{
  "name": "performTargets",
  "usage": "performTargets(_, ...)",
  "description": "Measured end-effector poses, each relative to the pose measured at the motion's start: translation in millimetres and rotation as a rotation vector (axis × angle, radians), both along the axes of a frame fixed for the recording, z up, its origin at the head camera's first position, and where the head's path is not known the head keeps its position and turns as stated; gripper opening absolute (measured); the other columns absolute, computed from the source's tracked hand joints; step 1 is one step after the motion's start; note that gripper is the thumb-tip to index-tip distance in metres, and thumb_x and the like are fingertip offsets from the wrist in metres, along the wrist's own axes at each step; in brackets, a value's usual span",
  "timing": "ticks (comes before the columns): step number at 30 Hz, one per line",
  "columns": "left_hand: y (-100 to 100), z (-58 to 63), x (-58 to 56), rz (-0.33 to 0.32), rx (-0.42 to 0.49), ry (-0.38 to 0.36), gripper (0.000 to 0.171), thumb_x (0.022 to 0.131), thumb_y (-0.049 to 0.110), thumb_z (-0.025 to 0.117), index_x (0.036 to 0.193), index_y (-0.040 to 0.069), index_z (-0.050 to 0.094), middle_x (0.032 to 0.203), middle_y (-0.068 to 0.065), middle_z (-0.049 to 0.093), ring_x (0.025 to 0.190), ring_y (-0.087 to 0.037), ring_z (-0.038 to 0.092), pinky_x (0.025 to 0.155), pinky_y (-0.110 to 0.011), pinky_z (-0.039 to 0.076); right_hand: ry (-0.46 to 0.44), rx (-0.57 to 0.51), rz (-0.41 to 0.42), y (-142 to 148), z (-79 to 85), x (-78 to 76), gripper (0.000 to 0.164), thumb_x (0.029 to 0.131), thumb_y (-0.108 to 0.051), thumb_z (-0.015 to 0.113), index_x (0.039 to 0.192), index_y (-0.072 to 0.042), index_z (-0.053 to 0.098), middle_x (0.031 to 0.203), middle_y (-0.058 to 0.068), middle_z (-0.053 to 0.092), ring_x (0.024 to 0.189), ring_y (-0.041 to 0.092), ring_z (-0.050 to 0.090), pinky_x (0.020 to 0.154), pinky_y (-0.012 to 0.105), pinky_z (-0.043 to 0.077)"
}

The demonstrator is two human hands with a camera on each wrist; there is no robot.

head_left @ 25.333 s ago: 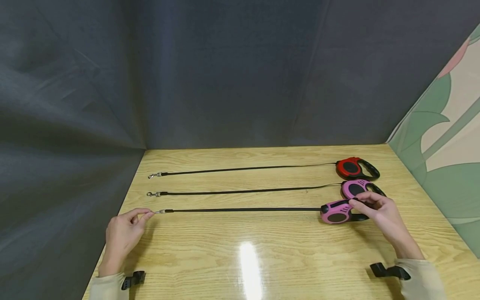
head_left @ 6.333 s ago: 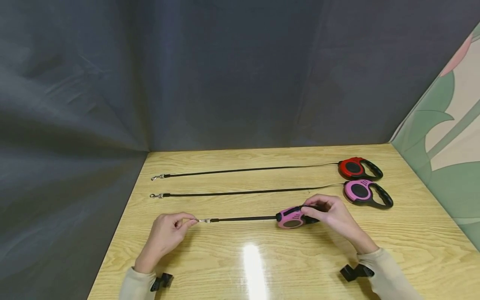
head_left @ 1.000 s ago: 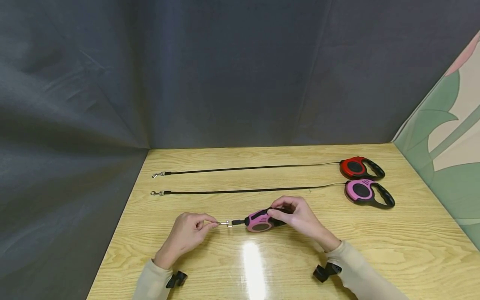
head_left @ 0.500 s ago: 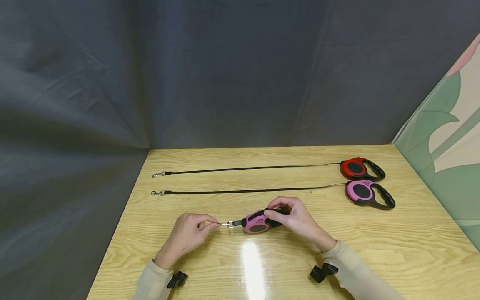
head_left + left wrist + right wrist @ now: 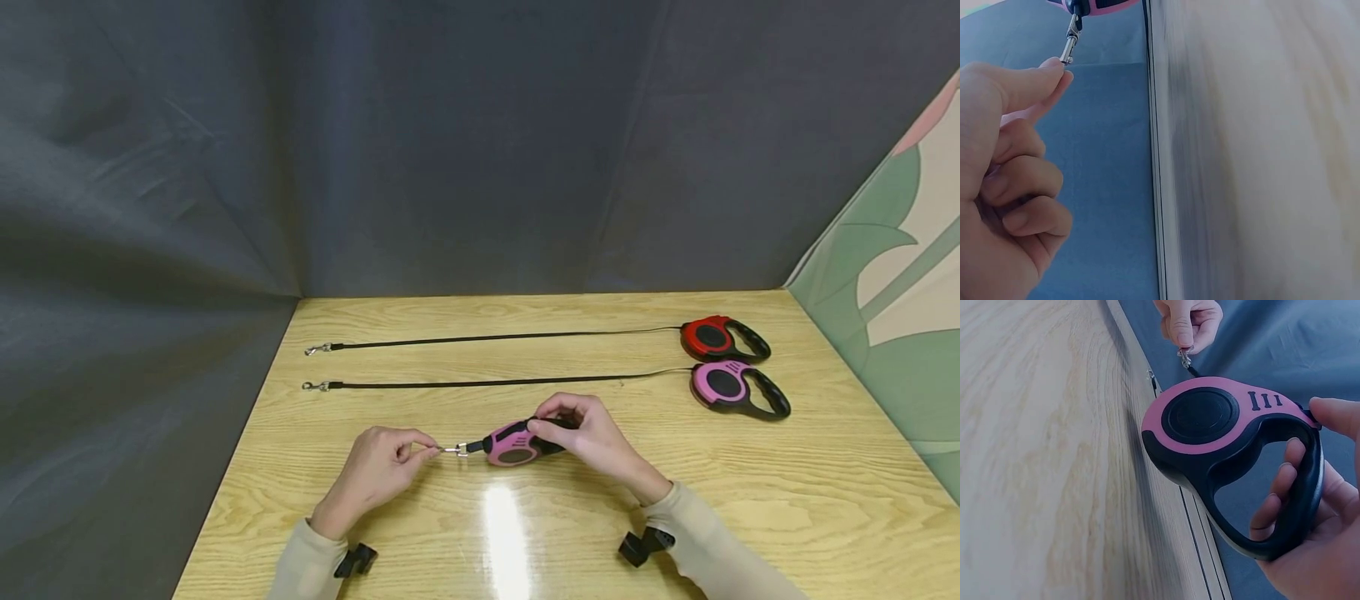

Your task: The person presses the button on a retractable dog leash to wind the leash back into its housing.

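My right hand [image 5: 596, 442] grips the black handle [image 5: 1310, 481] of a pink and black retractable dog leash [image 5: 504, 446] over the middle of the table. Its fingers curl through the handle loop, and the thumb touches a black button on top in the right wrist view. A short black strap runs out of the casing's left end to a metal snap hook [image 5: 455, 450]. Thumb and index finger of my left hand [image 5: 375, 471] pinch the tip of that hook [image 5: 1070, 40]. The left hand's other fingers are curled in, holding nothing.
Behind my hands lie a red retractable leash [image 5: 708, 336] and another pink one [image 5: 723, 383], at the right of the wooden table [image 5: 420, 554]. Their black cords stretch left to snap hooks. Dark curtains [image 5: 465, 150] stand behind and left, a leaf-patterned panel [image 5: 900, 367] right.
Since the earliest frame my hands have come together at the table's middle, and the long black cord has shortened into the casing. Over the last half second almost nothing moves.
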State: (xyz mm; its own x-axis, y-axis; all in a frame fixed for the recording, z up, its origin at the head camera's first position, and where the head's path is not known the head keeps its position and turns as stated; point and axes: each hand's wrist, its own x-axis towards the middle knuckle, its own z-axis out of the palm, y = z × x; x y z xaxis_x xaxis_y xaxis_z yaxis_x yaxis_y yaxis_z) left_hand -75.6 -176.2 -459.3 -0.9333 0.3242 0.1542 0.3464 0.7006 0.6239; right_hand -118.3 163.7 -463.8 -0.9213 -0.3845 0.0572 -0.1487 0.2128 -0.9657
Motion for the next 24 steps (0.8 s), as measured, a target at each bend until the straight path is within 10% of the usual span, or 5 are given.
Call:
performTargets(16,1,-4.2,1.3,-0.026,0.001,-0.071,0.005,0.098,0.026,0.08,0.1,0.022,0.083,0.081,0.019,0.063,0.066,0.004,0.052,0.062,-0.021,0.046,0.026,-0.036,0.009,-5,3.2,0.2,0.009,0.095,-0.011,0.079,0.101,-0.005,0.077,0.093,0.004,0.075,0.079,0.011,0.066,0.073,0.026,0.052)
performTargets(24,11,-2.3,-0.9,-0.09,0.082,-0.214,0.036,0.099,0.041,0.077,0.125,0.017,0.077,0.098,0.007,0.074,0.068,-0.001,0.058,0.063,-0.024,0.05,-0.024,-0.116,0.049,-7,8.0,-2.8,0.015,0.098,-0.007,0.072,0.104,0.006,0.073,0.091,-0.003,0.074,0.082,0.013,0.071,0.076,0.028,0.059)
